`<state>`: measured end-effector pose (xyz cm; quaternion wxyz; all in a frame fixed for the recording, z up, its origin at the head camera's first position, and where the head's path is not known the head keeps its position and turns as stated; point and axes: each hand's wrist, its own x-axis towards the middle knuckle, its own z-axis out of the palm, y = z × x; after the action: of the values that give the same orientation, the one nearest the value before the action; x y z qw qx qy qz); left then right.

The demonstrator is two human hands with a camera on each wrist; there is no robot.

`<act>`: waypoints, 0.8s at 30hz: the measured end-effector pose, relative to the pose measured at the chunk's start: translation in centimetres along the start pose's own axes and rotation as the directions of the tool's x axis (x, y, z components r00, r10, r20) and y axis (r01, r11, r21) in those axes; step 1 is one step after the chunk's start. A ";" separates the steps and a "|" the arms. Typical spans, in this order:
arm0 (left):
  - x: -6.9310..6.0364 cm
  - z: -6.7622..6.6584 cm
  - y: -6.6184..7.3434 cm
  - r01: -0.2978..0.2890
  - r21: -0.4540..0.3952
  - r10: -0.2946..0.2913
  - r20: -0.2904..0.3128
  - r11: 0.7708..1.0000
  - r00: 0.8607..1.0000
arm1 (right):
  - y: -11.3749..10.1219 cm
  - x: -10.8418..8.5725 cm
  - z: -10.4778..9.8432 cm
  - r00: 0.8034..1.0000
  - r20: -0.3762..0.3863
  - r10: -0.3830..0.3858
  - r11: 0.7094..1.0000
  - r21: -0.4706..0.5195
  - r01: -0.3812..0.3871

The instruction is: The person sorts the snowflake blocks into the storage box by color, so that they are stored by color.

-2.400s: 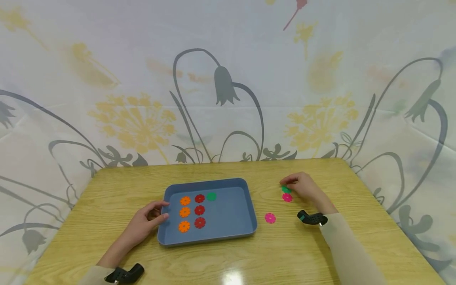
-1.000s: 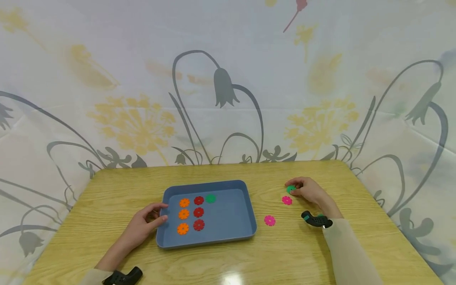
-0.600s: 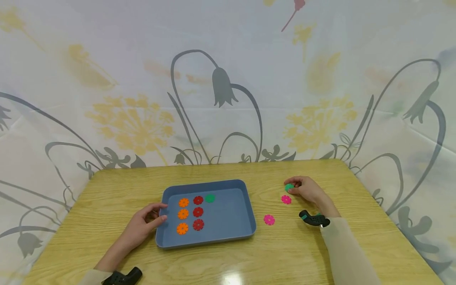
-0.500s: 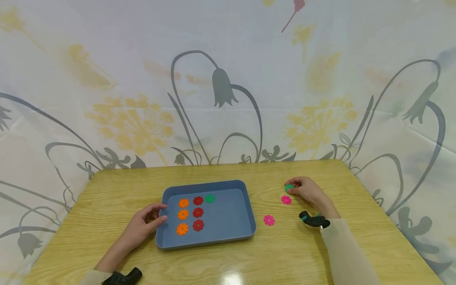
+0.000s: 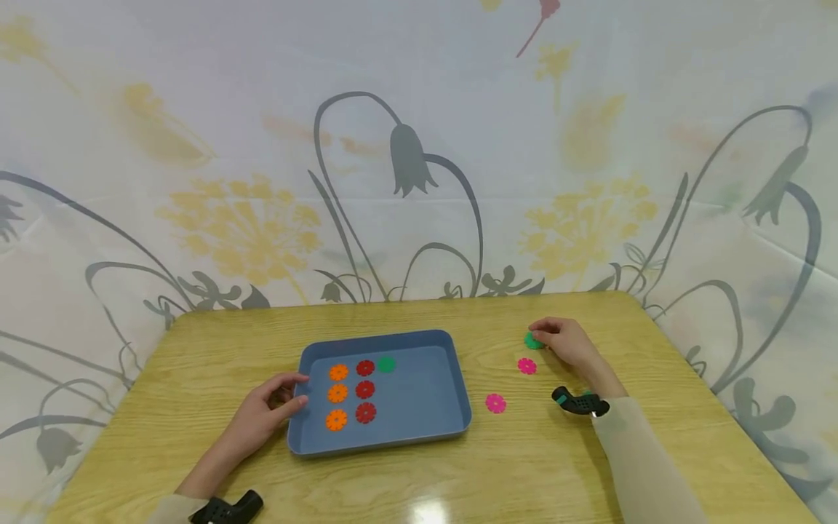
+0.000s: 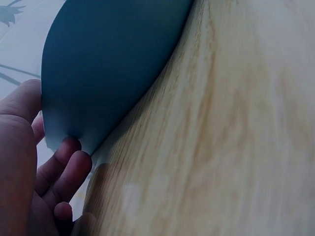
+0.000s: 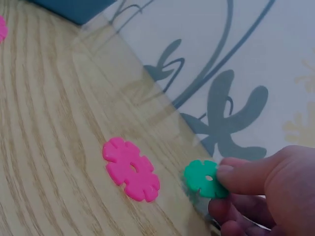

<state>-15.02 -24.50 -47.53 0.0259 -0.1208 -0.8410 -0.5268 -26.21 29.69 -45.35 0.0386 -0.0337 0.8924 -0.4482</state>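
The left hand (image 5: 265,407) holds the left rim of a blue-grey tray (image 5: 428,393); in the left wrist view its fingertips (image 6: 74,152) touch the tray's outer wall (image 6: 113,64). Flat on the tray lie three orange notched discs (image 5: 337,394) in a left column. Beside them runs a column of three red discs (image 5: 365,389), with one green disc (image 5: 386,364) to the right of its far end. Right of the tray, the right hand (image 5: 568,342) pinches another green notched disc (image 7: 201,178) between thumb and fingers, close to a pink disc (image 7: 132,169) on the table.
A second pink disc (image 5: 495,403) lies nearer the tray's right wall. A bit of green (image 5: 587,394) shows behind the black wrist camera (image 5: 576,402), mostly hidden. The wooden table (image 5: 366,487) ends at a floral cloth backdrop (image 5: 419,218).
The right hand, pinching the green disc, has shifted slightly right and toward the backdrop. The left hand and the discs in the tray stay as they were.
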 end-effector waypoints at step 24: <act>0.0 0.0 0.0 0.020 -0.010 -0.019 0.024 1.000 1.000 | -6.5 -0.7 2.5 0.991 0.064 -0.115 0.968 0.232 0.097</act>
<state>-15.04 -24.51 -47.48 0.0101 -0.1190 -0.8397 -0.5298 -25.09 23.89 -41.55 0.0524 -0.0938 0.8297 -0.5478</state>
